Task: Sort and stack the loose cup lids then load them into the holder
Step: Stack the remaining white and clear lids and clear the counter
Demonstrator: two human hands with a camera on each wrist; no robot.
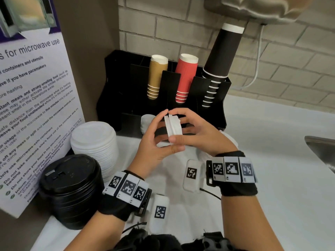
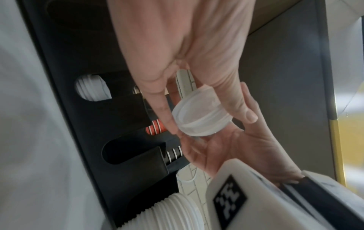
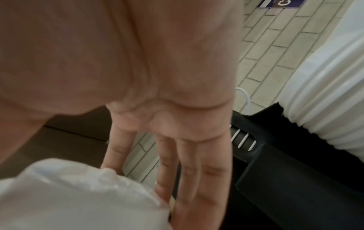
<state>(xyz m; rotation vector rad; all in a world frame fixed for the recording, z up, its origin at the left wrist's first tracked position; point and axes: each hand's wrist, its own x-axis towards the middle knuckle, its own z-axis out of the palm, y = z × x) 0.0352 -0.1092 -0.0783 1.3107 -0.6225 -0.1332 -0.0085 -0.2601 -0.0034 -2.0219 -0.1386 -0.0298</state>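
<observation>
White counter [image 1: 262, 178] runs from a brick wall [image 1: 272, 69] to a sink edge [image 1: 319, 147] at right (open room there). Both hands, left hand [image 1: 154, 140] and right hand [image 1: 201, 134], pinch a small lid stack [image 1: 173, 128] on edge before the black holder [image 1: 126, 98]; white lids [image 1: 94, 142] and black lids [image 1: 70, 189] crowd the left.

The small white lids [image 1: 173, 128] held between the hands look like thin, faintly translucent plastic with a smooth satin sheen, as does the tall ribbed white lid stack [image 1: 95, 142], while the black lid stack [image 1: 70, 189] is a glossier moulded plastic. The black holder [image 1: 116, 98] is matt, smooth plastic; the tan cups [image 1: 156, 77] and red cups [image 1: 185, 77] are ribbed matt paper, the black cups [image 1: 220, 57] smooth matt paper. The counter [image 1: 272, 160] is smooth white, the wall [image 1: 290, 60] rough pale brick, the sign [image 1: 30, 105] slightly glossy printed paper
</observation>
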